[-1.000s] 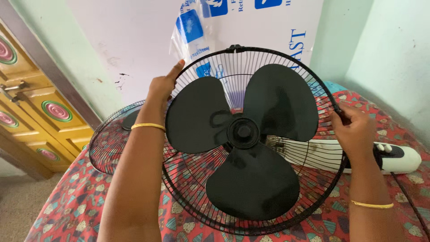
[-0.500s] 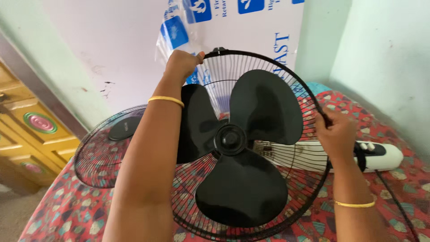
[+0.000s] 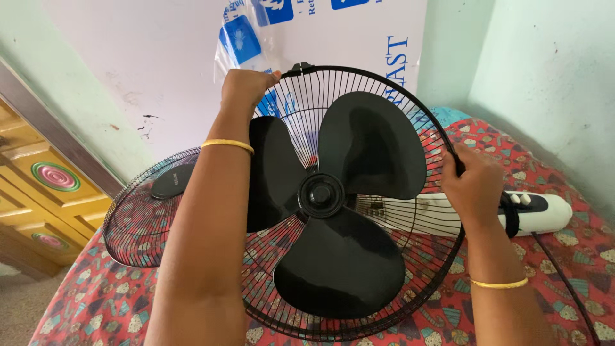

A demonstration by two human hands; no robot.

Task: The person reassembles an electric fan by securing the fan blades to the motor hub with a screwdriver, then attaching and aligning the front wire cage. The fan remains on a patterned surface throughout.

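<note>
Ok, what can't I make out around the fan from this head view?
- Left hand fingertips: curled over the guard rim, hidden.
- Right hand grip: fingers wrap the rim, contact hidden.
- Motor: behind the blades.
- Front guard: partly behind the left arm.
- Cord: cut off at the right edge.

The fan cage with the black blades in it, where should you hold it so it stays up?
Best by the round outer rim of the fan cage, one hand each side. The left hand grips it near the top, the right hand at the right edge; the thin wires look bendy.
</note>
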